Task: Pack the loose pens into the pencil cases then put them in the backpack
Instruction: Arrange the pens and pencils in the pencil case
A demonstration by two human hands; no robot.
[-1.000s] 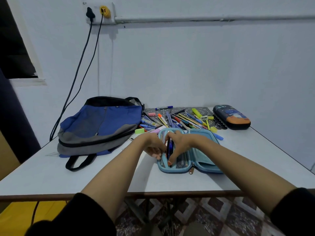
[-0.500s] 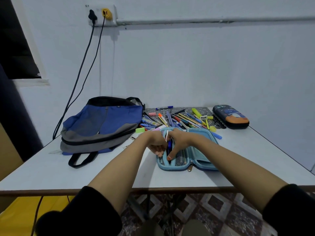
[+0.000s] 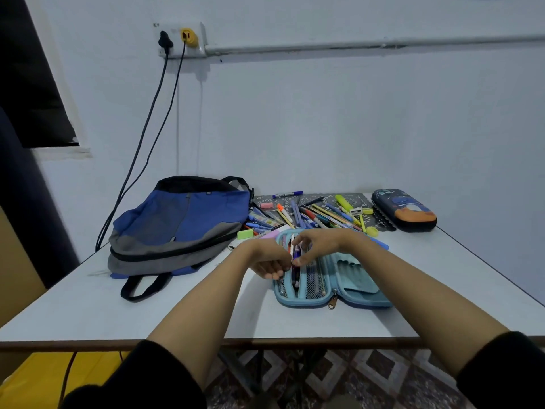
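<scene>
A light blue pencil case (image 3: 354, 278) lies open on the table in front of me. A bundle of pens (image 3: 295, 273) lies in its left half, over the mesh pocket. My left hand (image 3: 267, 259) curls its fingers at the case's left edge, thumb against the pens. My right hand (image 3: 320, 243) reaches over the case and pinches the pens' far ends with its fingertips. Behind the case lies a pile of loose pens and highlighters (image 3: 321, 214). A blue and grey backpack (image 3: 182, 225) lies on its side at the left.
A dark pencil case (image 3: 404, 209) with an orange picture lies shut at the back right. Erasers (image 3: 245, 234) sit near the backpack. A patterned mat (image 3: 380, 222) is under the pen pile. Two cables (image 3: 141, 160) hang from a wall socket behind the backpack. The table edge (image 3: 265, 342) is close to me.
My right hand has drawn its fingers back from the mesh pocket toward the far end of the pens. My left hand stays at the case's left edge.
</scene>
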